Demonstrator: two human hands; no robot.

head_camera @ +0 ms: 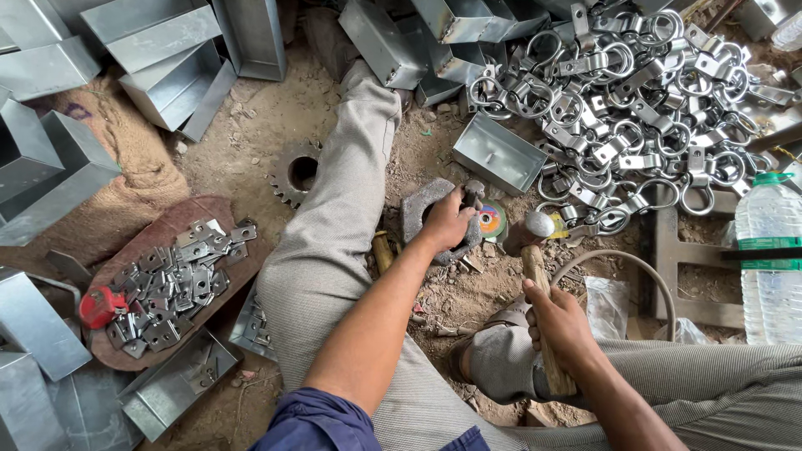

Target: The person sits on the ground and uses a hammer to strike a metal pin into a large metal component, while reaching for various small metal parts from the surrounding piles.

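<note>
- Head view, looking down at a person sitting on the dirt floor with a heavy iron block (431, 219) between the legs. I'll use that block as the landmark for everything.
- Nearest the camera, and to the right of the block: the right hand (561, 321), fingers curled tight around the wooden handle of a hammer (536, 276). It grips low on the handle, and the steel head hangs just right of the block, not touching it.
- At the block itself: the left hand (447, 221) lies over its top, fingers folded down. It looks like it's pinning some small piece there, but the hand hides it, so I can't tell what's underneath.
- My take on doing this well: keep those left fingertips back from the strike spot, seat the piece flat, and use short square blows rather than big swings. That low grip gives power but less aim.
- Just right of the block, a small round disc (492, 220) with coloured rings lies on the ground.
- Left of the block, past the trouser leg: a toothed gear (294, 171), and nearer the camera a tray of small flat metal plates (180, 271).
- Beyond the block, up and right: a big pile of ring-and-strap fittings (635, 108) and open sheet-metal boxes (499, 153).
- Far right: a plastic water bottle (769, 259).
</note>
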